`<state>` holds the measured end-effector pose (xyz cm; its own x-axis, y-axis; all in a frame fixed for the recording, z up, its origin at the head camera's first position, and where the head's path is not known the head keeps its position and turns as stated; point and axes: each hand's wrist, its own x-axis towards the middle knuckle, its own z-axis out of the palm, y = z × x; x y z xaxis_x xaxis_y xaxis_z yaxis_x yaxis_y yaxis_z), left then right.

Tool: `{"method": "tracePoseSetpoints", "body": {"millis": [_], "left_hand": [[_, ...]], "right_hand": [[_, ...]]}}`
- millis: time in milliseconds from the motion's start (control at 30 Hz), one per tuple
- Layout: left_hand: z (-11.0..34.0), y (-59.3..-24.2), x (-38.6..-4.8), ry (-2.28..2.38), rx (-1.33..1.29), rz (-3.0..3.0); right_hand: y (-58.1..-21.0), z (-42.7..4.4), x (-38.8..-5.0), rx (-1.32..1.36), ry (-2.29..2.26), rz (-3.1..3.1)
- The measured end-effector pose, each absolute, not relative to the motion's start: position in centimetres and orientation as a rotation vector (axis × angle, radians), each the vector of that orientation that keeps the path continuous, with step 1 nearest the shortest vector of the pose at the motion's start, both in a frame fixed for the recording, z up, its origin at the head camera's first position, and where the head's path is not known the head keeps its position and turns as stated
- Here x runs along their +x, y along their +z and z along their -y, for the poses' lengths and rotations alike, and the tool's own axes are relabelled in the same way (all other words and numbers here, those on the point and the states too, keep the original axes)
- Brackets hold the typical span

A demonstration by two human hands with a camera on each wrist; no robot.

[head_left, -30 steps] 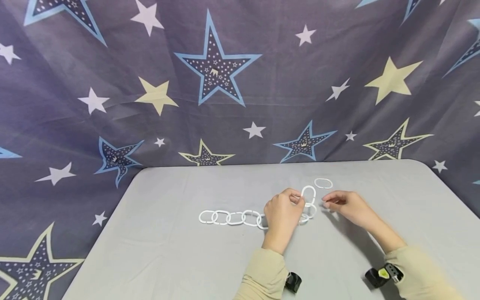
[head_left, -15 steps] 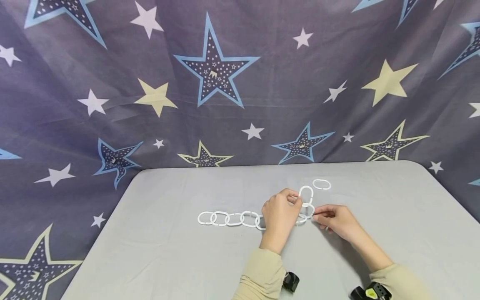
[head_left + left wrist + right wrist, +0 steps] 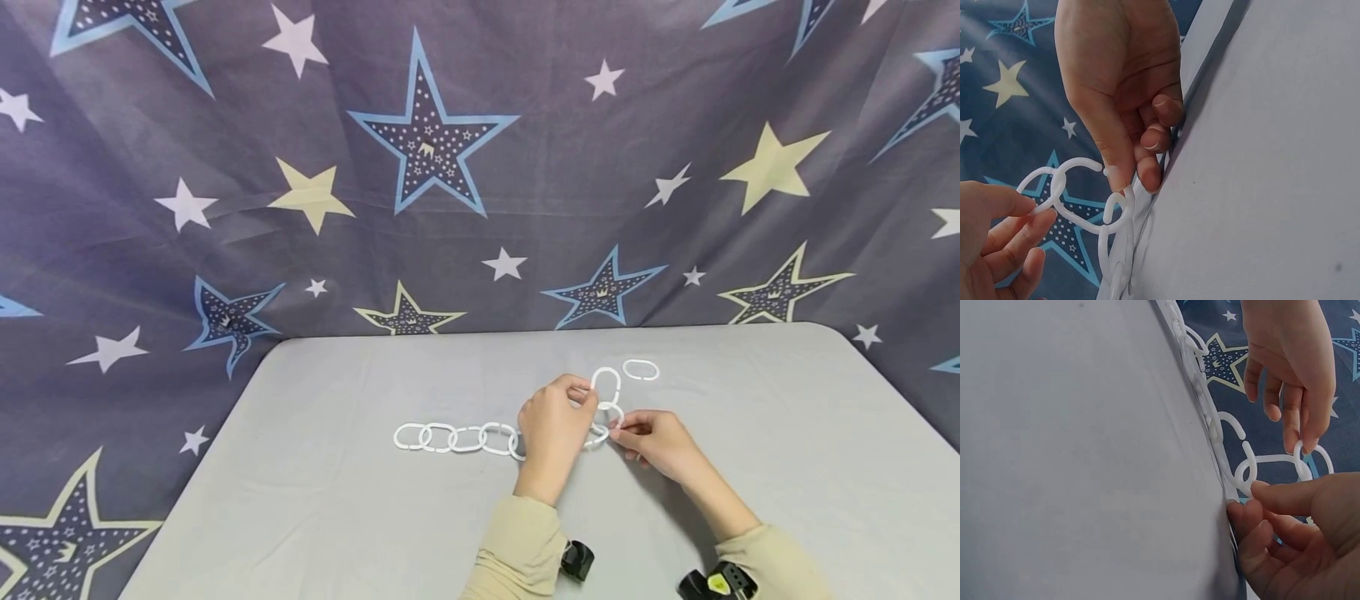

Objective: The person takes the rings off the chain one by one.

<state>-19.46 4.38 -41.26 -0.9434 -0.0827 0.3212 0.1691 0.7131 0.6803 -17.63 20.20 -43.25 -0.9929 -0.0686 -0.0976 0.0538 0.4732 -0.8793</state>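
A chain of white oval plastic links (image 3: 467,439) stretches across the grey table, its right end raised. My left hand (image 3: 551,425) pinches the end link (image 3: 607,370), as the left wrist view also shows with the left hand (image 3: 1004,240) at lower left. The second link (image 3: 1071,214) hangs from that one. With thumb and fingertips, my right hand (image 3: 656,442) pinches the second link near its join with the third. In the right wrist view the right thumb (image 3: 1285,497) covers part of this join. My left hand hides a middle stretch of chain in the head view.
One loose white link (image 3: 641,370) lies behind the chain's raised end, near the table's back edge. A dark curtain with stars (image 3: 480,167) hangs behind the table (image 3: 322,517). Black devices sit at the left wrist (image 3: 577,560) and right wrist (image 3: 716,583).
My right hand has come left and down from beside the chain and now pinches the second link. The left hand keeps its pinch and has shifted slightly left with the raised end.
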Motion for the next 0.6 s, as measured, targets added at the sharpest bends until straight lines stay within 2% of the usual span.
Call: {"method": "tracePoseSetpoints", "body": {"millis": [600], "left_hand": [[-3.69,-40.57,-19.46,-0.974,-0.123,2.61]], "right_hand": [[-42.45,-20.46,-17.45,-0.02,-1.62,-2.574]]}}
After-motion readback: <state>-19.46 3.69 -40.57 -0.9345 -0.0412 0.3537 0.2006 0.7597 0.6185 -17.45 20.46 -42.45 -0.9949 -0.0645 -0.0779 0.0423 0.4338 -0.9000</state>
